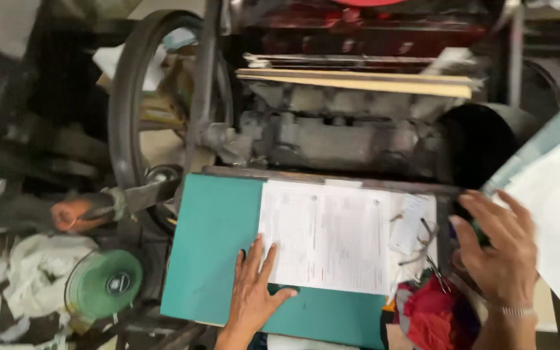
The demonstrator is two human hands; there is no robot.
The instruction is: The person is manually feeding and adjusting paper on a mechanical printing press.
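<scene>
Teal board (pixel 212 259): landmark, lying flat before the dark machine (pixel 332 139). On its right half, a stack of printed sheets (pixel 325 236), squared. Left hand (pixel 252 295): flat, fingers spread, pressing the stack's lower left corner. Right hand (pixel 497 249): off the board's right edge, fingers spread, holding nothing visible. Red cloth (pixel 432 314): beside the board's lower right corner. Stack is placed; hand not yet lifted.
</scene>
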